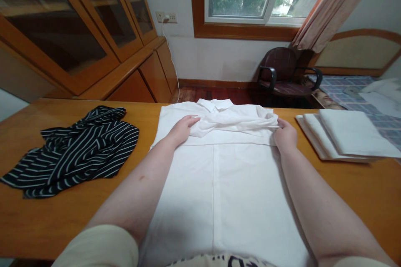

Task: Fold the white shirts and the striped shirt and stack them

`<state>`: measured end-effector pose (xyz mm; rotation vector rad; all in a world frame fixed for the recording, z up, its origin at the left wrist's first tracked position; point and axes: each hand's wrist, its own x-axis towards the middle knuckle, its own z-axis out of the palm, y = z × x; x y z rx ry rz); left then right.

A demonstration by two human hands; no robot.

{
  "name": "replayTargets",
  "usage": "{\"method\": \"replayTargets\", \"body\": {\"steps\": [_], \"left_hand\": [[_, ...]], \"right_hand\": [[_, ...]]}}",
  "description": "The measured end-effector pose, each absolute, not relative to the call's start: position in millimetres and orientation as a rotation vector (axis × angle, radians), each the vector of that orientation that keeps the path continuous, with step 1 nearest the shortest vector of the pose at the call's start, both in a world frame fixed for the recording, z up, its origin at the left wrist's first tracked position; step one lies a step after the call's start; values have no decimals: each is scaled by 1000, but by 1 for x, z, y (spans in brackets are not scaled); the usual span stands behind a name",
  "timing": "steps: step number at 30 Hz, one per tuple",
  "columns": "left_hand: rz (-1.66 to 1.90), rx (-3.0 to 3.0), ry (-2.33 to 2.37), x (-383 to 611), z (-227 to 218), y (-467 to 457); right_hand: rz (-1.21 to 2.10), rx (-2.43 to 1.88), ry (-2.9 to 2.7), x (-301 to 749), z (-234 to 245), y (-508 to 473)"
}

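A white shirt (pixel 194 183) lies spread over the table, its collar (pixel 214 105) at the far edge and its lower part running toward my body. Across its upper part runs a bunched, wrinkled strip of the same white cloth (pixel 232 122). My left hand (pixel 182 132) is closed on the left end of this strip, thumb and fingers over the cloth. At the strip's right end, my right hand (pixel 286 135) pinches the shirt's fabric by the side edge; some of its fingertips are hidden. Both forearms reach forward along the shirt's two sides.
A crumpled black garment with white stripes (pixel 81 150) lies on the wooden table (pixel 119 200) at left. Folded white cloths (pixel 347 135) are stacked at right. Beyond the table stand a glass-doored cabinet (pixel 125 62), a dark armchair (pixel 282 71) and a bed (pixel 341 96).
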<state>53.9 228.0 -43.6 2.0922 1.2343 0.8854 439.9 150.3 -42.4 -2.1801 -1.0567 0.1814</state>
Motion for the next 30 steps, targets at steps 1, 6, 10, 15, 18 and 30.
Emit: {"method": "replayTargets", "body": {"steps": [1, 6, 10, 15, 18, 30], "left_hand": [[817, 2135, 1288, 54, -46, 230], [743, 2279, 1376, 50, -50, 232], [719, 2278, 1168, 50, -40, 224], [564, 2431, 1008, 57, -36, 216], [686, 2385, 1158, 60, -39, 218], [1583, 1078, 1130, 60, -35, 234]], "right_hand": [[192, -2174, -1048, 440, -43, 151], [215, -2167, -1038, 440, -43, 151], [223, -2168, -1031, 440, -43, 151], [217, -2173, -1047, 441, -44, 152], [220, -2163, -1035, 440, -42, 151], [232, -2150, -1037, 438, -41, 150]]}}
